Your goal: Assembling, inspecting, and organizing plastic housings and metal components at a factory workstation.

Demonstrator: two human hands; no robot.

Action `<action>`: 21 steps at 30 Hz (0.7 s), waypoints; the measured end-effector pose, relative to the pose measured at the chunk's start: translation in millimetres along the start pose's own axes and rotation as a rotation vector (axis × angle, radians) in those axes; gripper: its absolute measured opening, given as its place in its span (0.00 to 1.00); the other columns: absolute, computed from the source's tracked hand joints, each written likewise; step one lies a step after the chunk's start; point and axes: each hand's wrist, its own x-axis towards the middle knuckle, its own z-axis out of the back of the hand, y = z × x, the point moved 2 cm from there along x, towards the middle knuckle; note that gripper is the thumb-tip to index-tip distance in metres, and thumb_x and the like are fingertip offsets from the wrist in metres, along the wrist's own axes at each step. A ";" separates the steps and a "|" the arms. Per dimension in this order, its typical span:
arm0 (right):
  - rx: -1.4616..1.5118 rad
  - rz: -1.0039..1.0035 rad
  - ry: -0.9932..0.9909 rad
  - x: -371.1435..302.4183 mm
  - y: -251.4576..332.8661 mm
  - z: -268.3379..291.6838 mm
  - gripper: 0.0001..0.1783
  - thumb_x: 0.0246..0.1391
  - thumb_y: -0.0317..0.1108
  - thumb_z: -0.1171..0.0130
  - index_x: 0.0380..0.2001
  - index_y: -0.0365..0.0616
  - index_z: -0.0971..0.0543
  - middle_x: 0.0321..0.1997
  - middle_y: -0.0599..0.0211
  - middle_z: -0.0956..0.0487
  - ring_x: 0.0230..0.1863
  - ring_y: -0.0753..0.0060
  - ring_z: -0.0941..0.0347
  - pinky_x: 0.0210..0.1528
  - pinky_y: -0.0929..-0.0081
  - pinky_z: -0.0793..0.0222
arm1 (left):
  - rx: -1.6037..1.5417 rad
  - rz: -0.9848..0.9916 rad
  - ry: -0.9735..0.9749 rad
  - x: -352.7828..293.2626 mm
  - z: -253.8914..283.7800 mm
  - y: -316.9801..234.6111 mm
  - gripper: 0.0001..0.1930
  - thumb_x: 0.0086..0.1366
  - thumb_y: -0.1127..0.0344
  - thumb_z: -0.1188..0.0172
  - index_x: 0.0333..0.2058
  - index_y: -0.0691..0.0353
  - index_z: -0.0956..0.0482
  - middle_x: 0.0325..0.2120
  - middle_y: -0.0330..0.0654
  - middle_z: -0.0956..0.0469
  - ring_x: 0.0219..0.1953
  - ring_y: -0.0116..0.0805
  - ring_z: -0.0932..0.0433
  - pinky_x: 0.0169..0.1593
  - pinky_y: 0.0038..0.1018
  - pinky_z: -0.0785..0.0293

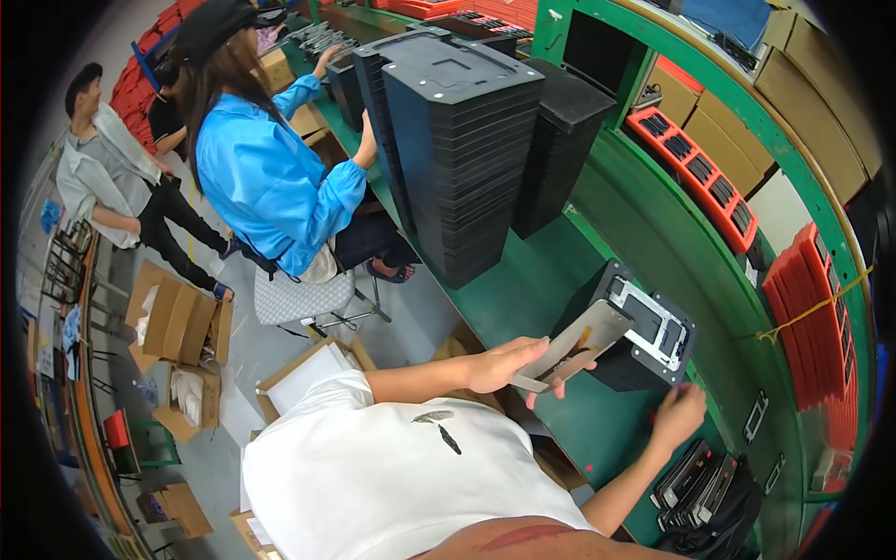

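Note:
My left hand (511, 367) holds a thin, shiny metal plate (588, 338) tilted on edge, with the thumb on the near side and fingertips showing beneath it. Just beyond the plate stands a stack of black trays (637, 371). A silver-white metal frame (659, 325) lies in the recess of the top tray. Beside the near corner of that stack, my right hand (679, 417) hovers over the green bench with its fingers curled in. Whatever those fingers may hold is hidden. Several dark flat panels (698, 487) lean in a row close to my right forearm.
A tall stack of black trays (467, 159) rises further along the green bench (499, 299). Red trays (695, 177) line the right side. On the left, a person in a blue jacket (271, 177) sits on a stool; another stands behind. Cardboard boxes (182, 317) cover the floor.

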 end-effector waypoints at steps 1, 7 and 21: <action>-0.031 -0.009 -0.048 -3.9 17.3 13.5 0.06 0.65 0.29 0.43 0.40 0.38 0.23 0.31 0.58 0.23 0.33 0.64 0.25 0.36 0.72 0.30 | 0.014 0.010 0.010 -2.5 0.0 0.5 0.45 0.74 0.31 0.64 0.72 0.66 0.46 0.66 0.54 0.35 0.48 0.30 0.22 0.35 0.25 0.20; 0.942 0.058 -0.140 -62.2 122.0 63.7 0.13 0.64 0.29 0.41 0.50 0.36 0.24 0.30 0.62 0.21 0.24 0.74 0.25 0.27 0.83 0.32 | -0.036 0.091 0.110 11.3 -13.9 -3.6 0.41 0.76 0.35 0.63 0.67 0.70 0.38 0.63 0.52 0.33 0.42 0.30 0.20 0.33 0.25 0.20; 0.724 0.285 0.501 26.6 145.2 92.8 0.12 0.59 0.27 0.38 0.45 0.39 0.15 0.30 0.69 0.16 0.24 0.81 0.24 0.28 0.79 0.29 | 0.688 -0.311 -0.015 72.3 -0.5 -93.1 0.30 0.73 0.51 0.47 0.66 0.66 0.32 0.53 0.50 0.23 0.45 0.35 0.23 0.42 0.28 0.23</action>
